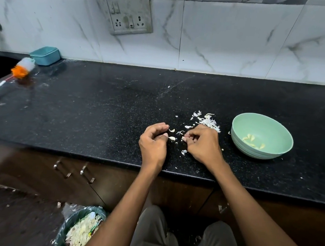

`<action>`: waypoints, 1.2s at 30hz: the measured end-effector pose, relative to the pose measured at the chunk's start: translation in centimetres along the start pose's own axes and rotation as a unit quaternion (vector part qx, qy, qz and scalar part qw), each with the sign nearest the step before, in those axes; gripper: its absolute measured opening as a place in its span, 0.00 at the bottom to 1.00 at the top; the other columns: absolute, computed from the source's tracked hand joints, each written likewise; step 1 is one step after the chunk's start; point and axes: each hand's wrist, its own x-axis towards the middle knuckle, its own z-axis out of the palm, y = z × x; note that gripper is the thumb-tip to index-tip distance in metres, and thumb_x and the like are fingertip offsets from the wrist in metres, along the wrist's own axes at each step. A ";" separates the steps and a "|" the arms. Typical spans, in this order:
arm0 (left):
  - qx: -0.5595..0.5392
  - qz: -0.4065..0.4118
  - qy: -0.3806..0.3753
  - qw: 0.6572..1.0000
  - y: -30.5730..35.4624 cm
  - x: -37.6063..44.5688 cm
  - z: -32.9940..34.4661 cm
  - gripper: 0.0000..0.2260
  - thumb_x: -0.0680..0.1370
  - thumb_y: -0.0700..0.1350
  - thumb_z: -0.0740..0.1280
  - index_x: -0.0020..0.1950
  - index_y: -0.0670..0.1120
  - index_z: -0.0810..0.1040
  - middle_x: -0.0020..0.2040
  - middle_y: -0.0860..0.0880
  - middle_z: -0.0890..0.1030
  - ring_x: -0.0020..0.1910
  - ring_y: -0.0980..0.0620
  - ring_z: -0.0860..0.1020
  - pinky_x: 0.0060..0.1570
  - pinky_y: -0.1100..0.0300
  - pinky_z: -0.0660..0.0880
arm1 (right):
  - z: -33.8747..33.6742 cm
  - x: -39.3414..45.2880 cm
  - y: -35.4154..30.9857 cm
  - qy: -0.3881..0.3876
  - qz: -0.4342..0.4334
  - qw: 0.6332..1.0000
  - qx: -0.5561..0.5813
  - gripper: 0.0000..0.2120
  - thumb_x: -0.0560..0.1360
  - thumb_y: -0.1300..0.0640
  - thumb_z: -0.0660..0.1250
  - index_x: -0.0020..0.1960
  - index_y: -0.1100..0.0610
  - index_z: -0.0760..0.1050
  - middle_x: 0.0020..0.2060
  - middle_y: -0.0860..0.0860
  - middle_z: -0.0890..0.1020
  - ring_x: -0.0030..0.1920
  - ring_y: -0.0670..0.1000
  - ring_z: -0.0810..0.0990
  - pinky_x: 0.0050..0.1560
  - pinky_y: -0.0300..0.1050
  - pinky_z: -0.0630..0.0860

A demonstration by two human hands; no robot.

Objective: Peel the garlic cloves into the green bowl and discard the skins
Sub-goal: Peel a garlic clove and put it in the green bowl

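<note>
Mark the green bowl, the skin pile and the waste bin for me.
green bowl (237, 136): head view, on its left rim.
skin pile (208, 122): head view, middle of the heap left of the bowl.
waste bin (63, 229): head view, on its left liner edge.

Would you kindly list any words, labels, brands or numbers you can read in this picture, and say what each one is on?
None can be read.
Switch and socket plate on the tiled wall: no legible marking.
Green bowl and teal box: plain, no label visible.
Wrapper in the bin on the floor: it may carry print, but it is too small and blurred to read.
</note>
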 end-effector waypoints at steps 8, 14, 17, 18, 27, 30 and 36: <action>0.023 -0.009 -0.071 0.997 -0.3 -0.1 0.2 0.12 0.76 0.31 0.71 0.53 0.46 0.86 0.49 0.49 0.87 0.48 0.53 0.85 0.50 0.65 0.79 | -1.1 -1.1 -0.6 0.047 0.048 0.984 0.162 0.08 0.70 0.65 0.79 0.37 0.55 0.84 0.30 0.55 0.83 0.27 0.42 0.72 0.29 0.34 0.70; 0.079 -0.009 -0.091 0.993 -0.2 -0.1 0.4 0.12 0.76 0.32 0.70 0.53 0.47 0.86 0.48 0.52 0.86 0.46 0.56 0.84 0.47 0.68 0.78 | -1.2 -0.9 -0.3 0.037 0.098 0.965 0.239 0.07 0.69 0.66 0.80 0.39 0.57 0.84 0.37 0.54 0.87 0.34 0.45 0.79 0.38 0.39 0.78; 0.096 -0.003 -0.115 0.989 0.1 -0.3 0.4 0.12 0.76 0.33 0.71 0.55 0.46 0.86 0.49 0.52 0.86 0.45 0.57 0.83 0.45 0.68 0.78 | -1.5 -1.0 -0.4 0.000 0.084 0.954 0.289 0.08 0.69 0.69 0.79 0.39 0.59 0.84 0.38 0.55 0.87 0.37 0.46 0.81 0.42 0.40 0.79; 0.101 0.003 -0.130 0.986 0.2 -0.4 0.5 0.11 0.76 0.34 0.72 0.56 0.46 0.85 0.48 0.52 0.86 0.44 0.58 0.82 0.44 0.68 0.78 | -1.6 -1.1 -0.5 -0.011 0.075 0.952 0.297 0.09 0.69 0.70 0.79 0.39 0.58 0.84 0.37 0.54 0.86 0.37 0.46 0.81 0.42 0.40 0.79; 0.120 0.018 -0.160 0.980 0.2 -0.8 0.6 0.08 0.73 0.35 0.77 0.47 0.46 0.87 0.38 0.47 0.85 0.34 0.58 0.78 0.37 0.64 0.77 | -1.8 -1.1 -0.8 -0.027 0.081 0.937 0.339 0.08 0.69 0.73 0.76 0.40 0.62 0.83 0.36 0.57 0.85 0.32 0.43 0.80 0.34 0.34 0.76; 0.121 0.007 -0.150 0.981 0.3 -0.8 0.6 0.08 0.73 0.33 0.76 0.48 0.45 0.87 0.40 0.46 0.85 0.35 0.60 0.78 0.39 0.68 0.77 | -1.8 -1.0 -0.5 0.020 0.096 0.945 0.312 0.04 0.73 0.67 0.76 0.42 0.60 0.85 0.37 0.56 0.86 0.31 0.43 0.78 0.33 0.33 0.72; 0.122 0.012 -0.167 0.978 0.4 -0.6 0.6 0.13 0.77 0.32 0.71 0.56 0.45 0.86 0.44 0.47 0.85 0.37 0.56 0.81 0.43 0.66 0.78 | -0.9 -1.3 -0.1 0.061 0.008 0.990 0.127 0.17 0.71 0.73 0.73 0.51 0.54 0.87 0.46 0.48 0.83 0.40 0.46 0.80 0.44 0.35 0.76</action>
